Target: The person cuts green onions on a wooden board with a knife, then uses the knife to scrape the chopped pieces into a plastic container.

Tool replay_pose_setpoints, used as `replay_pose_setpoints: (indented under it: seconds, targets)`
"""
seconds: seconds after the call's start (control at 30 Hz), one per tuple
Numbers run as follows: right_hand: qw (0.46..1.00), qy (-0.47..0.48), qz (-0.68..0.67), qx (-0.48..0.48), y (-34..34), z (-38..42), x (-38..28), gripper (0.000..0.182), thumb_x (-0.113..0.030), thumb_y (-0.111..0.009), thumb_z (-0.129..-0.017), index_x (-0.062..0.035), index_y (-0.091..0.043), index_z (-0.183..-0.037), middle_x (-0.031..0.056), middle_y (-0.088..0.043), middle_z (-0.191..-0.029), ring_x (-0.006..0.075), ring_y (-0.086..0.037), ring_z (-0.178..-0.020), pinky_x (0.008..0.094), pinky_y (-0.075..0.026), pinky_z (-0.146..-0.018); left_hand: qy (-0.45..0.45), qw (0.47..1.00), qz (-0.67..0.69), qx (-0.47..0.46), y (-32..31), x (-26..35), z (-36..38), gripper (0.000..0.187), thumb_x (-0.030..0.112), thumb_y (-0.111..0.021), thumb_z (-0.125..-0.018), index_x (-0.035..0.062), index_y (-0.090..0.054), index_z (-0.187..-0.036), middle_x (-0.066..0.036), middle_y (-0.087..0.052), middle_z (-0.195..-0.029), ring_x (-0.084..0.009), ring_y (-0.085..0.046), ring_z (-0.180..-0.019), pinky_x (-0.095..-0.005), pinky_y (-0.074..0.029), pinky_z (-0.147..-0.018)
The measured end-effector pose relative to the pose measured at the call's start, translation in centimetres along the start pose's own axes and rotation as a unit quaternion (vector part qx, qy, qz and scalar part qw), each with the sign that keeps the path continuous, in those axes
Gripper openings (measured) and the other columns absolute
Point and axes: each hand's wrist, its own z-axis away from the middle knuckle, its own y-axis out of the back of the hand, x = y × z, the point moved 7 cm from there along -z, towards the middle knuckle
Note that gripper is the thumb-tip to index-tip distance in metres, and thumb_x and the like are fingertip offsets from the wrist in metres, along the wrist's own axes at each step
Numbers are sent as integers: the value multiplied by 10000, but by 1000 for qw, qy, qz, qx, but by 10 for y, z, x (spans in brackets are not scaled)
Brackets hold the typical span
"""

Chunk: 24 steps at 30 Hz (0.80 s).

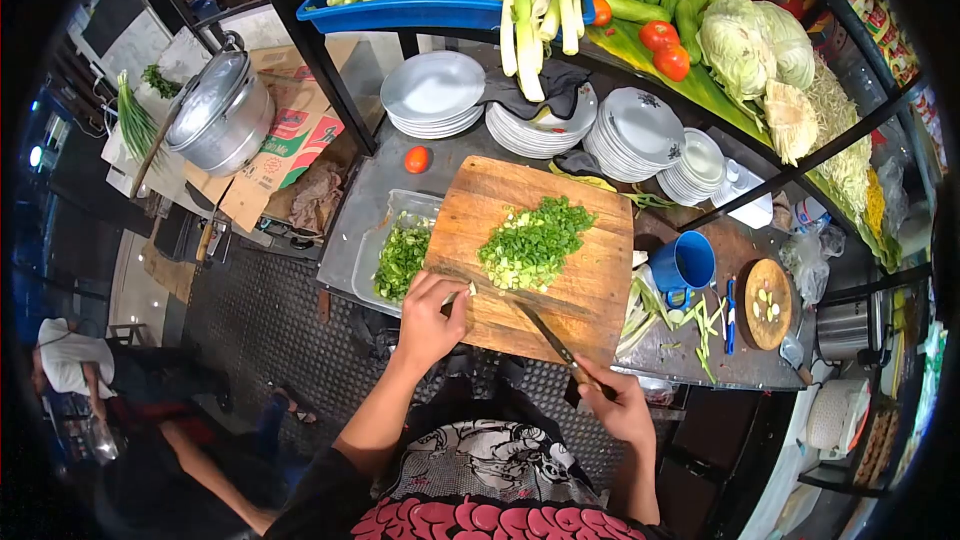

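A wooden cutting board lies on the counter in front of me, with a pile of chopped green onions on it. My right hand is wrapped round the handle of a knife; its blade points up and left over the board's near part. At the board's near left edge, my left hand has its fingers curled and drawn together. A small whitish bit shows by its fingertips, but what the fingers hold, if anything, is hidden. Beyond this hand, a clear plastic container holds more chopped greens.
Stacked plates and a tomato stand behind the board. To the right are a blue mug, a blue-handled tool and a small round board. A blue tray of vegetables hangs above. Another person is at lower left.
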Motion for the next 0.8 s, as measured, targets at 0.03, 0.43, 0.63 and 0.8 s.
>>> replay_pose_setpoints:
  seconds: [0.03,0.43,0.63,0.8]
  targets:
    - [1000,4,-7,-2,4,3,-1,450,-30,-704,-984,-92,-678,-1429,-59,-623,-834,36,-482,-733,226,-433,-680,2,1000,-1,0,0,1,0,79,-44,-765,-829,6,-742,-886,-136,-736,-903,-336,-658,-851,-401,-530,-780]
    - [997,74,6,-19,-35,-6,-22,524,-33,-661,-1012,-86,-571,-1525,88,-750,-1153,95,-610,-992,262,-489,-886,0,1000,-9,-26,-3,3,-1,73,-26,-759,-831,0,-748,-899,-140,-724,-900,-343,-650,-868,-413,-537,-813]
    - [987,119,103,30,-89,-26,-42,608,-27,-582,-1025,-61,-410,-1606,290,-632,-1387,462,-631,-1276,436,-513,-1057,0,1000,-30,-4,-4,6,0,69,-34,-755,-826,-4,-736,-885,-147,-715,-895,-356,-651,-890,-433,-537,-833]
    - [979,105,177,14,-106,-30,-28,635,-64,-550,-1030,-111,-364,-1635,275,-655,-1205,509,-665,-1062,505,-563,-896,41,998,-44,9,-6,9,4,81,-44,-742,-831,-16,-729,-907,-160,-715,-930,-378,-651,-922,-448,-537,-854]
